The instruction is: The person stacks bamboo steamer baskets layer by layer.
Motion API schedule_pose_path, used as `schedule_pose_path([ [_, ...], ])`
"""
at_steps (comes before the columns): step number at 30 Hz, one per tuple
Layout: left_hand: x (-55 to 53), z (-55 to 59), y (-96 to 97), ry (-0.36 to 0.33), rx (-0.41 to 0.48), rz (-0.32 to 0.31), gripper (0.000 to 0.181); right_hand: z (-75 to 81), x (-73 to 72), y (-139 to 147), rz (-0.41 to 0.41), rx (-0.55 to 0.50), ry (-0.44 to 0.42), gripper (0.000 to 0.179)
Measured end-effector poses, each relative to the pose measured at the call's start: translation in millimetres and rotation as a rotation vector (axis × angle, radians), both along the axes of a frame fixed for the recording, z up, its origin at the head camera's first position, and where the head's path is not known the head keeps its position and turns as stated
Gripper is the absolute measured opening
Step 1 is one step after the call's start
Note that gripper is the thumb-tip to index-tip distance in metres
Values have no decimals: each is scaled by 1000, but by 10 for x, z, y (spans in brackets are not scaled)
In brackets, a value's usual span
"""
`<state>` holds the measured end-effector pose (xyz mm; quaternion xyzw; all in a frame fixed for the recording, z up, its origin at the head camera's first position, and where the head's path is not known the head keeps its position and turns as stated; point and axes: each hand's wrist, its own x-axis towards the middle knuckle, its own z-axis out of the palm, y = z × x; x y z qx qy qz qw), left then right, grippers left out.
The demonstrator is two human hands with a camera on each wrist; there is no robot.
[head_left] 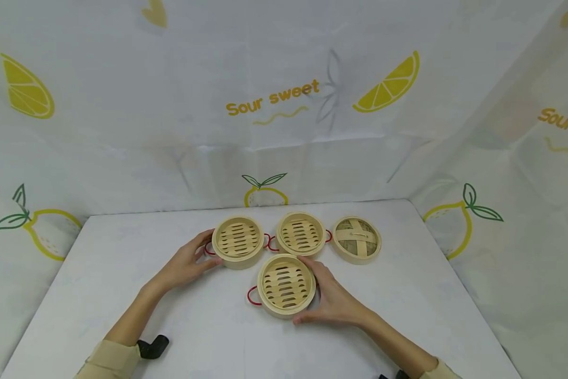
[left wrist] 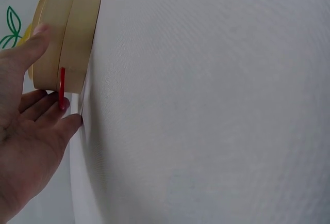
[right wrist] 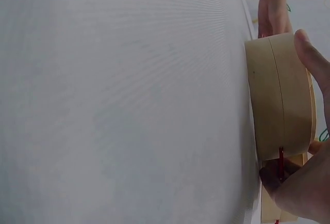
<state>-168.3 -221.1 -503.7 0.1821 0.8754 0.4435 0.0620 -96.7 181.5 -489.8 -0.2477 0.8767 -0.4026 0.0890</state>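
Note:
Three round bamboo steamer baskets with slatted bases and red handles sit on the white table. My left hand (head_left: pixel 185 266) holds the left steamer basket (head_left: pixel 238 242) by its left side, thumb in front and fingers toward the back. In the left wrist view, the thumb lies on the basket wall (left wrist: pixel 80 33), with other fingers near its red handle (left wrist: pixel 62 87). My right hand (head_left: pixel 333 300) grips the front steamer basket (head_left: pixel 286 287) round its right side. That basket (right wrist: pixel 278 95) also shows in the right wrist view, thumb at one side and fingers near a handle.
Behind the front basket stands another steamer basket (head_left: pixel 300 234). To its right lies a woven bamboo steamer lid (head_left: pixel 357 239). A white cloth wall (head_left: pixel 193 179) with lemon prints rises along the back edge of the table (head_left: pixel 208 337).

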Motion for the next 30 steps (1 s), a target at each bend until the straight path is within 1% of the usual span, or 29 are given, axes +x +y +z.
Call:
schedule_pose_path([
  [4,-12,-1,-10,-14,-4,4,87,-18,-6,-33,-8,6,43,138],
  [6,-16,4,-9,-16,-5,3,87,-17,-6,-48,-19,2,34,138],
  [9,-13,24,-5,-8,-2,1,85,9,-5,-63,-36,-12,-3,136],
  [13,-2,48,-7,5,0,1,83,31,-15,-69,-46,-22,-21,133],
  [20,4,44,-8,-5,-3,5,84,-2,-27,-72,-61,-37,-14,128],
  [24,2,28,-1,-4,-4,5,83,-14,-26,-78,-62,-51,6,128],
  [30,3,38,7,-3,-11,5,82,-42,-32,-82,-60,-50,31,127],
])
